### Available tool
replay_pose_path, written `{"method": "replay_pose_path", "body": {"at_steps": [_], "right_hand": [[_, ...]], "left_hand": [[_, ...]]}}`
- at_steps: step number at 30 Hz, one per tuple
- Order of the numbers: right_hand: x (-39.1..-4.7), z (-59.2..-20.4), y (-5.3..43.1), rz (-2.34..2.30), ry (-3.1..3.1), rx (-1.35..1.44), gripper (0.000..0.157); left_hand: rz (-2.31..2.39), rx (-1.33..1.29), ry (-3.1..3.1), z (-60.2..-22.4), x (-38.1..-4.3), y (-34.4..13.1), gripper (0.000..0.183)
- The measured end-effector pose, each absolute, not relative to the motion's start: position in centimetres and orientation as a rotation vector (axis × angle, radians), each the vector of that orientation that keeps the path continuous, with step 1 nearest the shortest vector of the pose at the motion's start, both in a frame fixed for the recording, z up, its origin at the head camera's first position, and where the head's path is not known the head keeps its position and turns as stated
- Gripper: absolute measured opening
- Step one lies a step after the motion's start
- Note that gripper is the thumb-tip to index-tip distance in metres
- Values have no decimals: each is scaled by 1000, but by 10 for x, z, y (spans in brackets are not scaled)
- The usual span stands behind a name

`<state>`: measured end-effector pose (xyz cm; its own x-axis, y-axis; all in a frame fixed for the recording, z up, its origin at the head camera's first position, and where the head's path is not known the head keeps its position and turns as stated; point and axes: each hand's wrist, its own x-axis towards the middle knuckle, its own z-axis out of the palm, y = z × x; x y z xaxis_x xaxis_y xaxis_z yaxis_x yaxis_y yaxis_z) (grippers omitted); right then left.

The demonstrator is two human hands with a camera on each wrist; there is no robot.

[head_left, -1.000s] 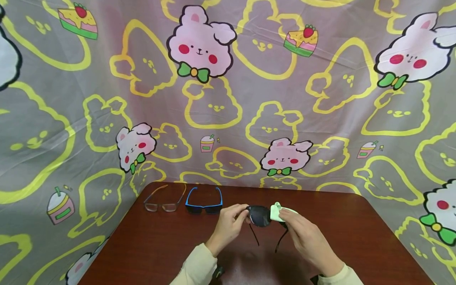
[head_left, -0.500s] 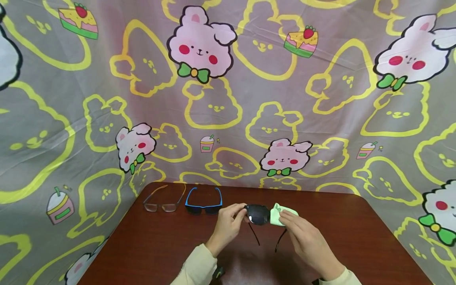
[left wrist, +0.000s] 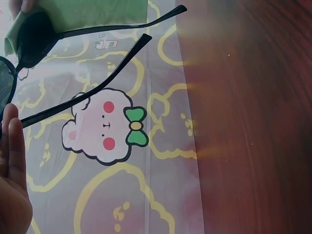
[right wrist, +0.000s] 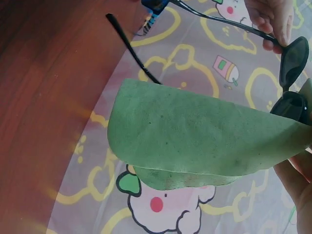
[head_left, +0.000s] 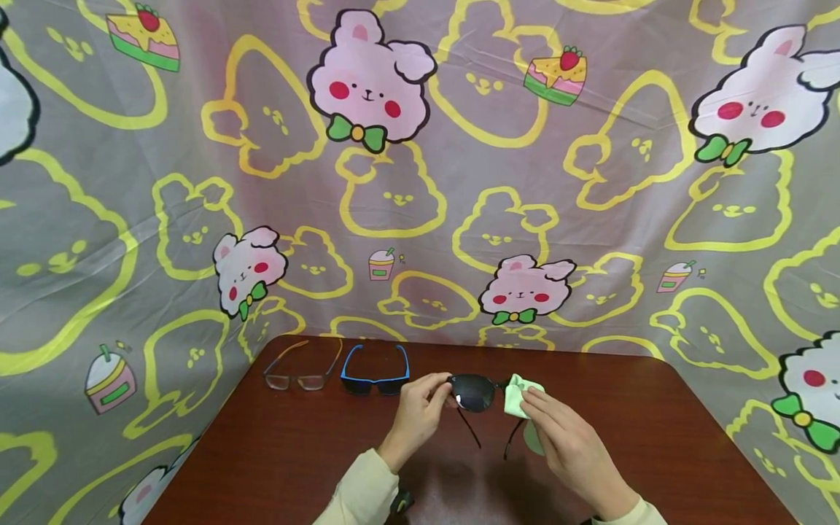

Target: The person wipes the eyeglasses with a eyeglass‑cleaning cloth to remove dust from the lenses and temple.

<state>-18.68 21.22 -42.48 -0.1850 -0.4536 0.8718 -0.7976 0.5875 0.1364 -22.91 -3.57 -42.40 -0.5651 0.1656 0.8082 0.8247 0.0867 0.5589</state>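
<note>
Black sunglasses [head_left: 474, 393] are held up above the table, lenses facing away and temples pointing down toward the person. My left hand [head_left: 418, 408] pinches them at the left end of the frame, by the hinge. In my right hand [head_left: 577, 452] is a light green cleaning cloth [head_left: 516, 397], folded over the right lens and gripped between thumb and fingers. The cloth [right wrist: 195, 131] hangs wide in the right wrist view, hiding part of that lens and one temple. Both temples of the sunglasses [left wrist: 83, 100] stand unfolded in the left wrist view.
Clear-lens eyeglasses [head_left: 295, 382] lie unfolded at the back left of the brown table [head_left: 617, 394]. Beside them are blue-framed sunglasses [head_left: 375, 385], temples toward the back. A patterned fabric curtain [head_left: 420, 182] rises behind and along both sides.
The cloth has slid right, away from the bridge toward the outer edge of the right lens, and a lower flap shows under the right hand. The sunglasses have shifted slightly left and up.
</note>
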Motion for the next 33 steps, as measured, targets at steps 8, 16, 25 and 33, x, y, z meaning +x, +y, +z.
{"method": "replay_pose_path", "body": {"at_steps": [8, 16, 25, 33], "right_hand": [[-189, -430, 220, 449, -1836, 942, 36], [-193, -432, 226, 472, -1872, 859, 38], [-188, -427, 227, 512, -2009, 848, 39], [-190, -425, 223, 531, -2006, 876, 38]], "left_hand": [[-1575, -978, -1804, -424, -229, -36, 12], [-1588, -1014, -1806, -423, -229, -36, 11], [-1510, -1090, -1813, -421, -227, -37, 13], [-1441, -1077, -1819, -419, -226, -34, 11]]}}
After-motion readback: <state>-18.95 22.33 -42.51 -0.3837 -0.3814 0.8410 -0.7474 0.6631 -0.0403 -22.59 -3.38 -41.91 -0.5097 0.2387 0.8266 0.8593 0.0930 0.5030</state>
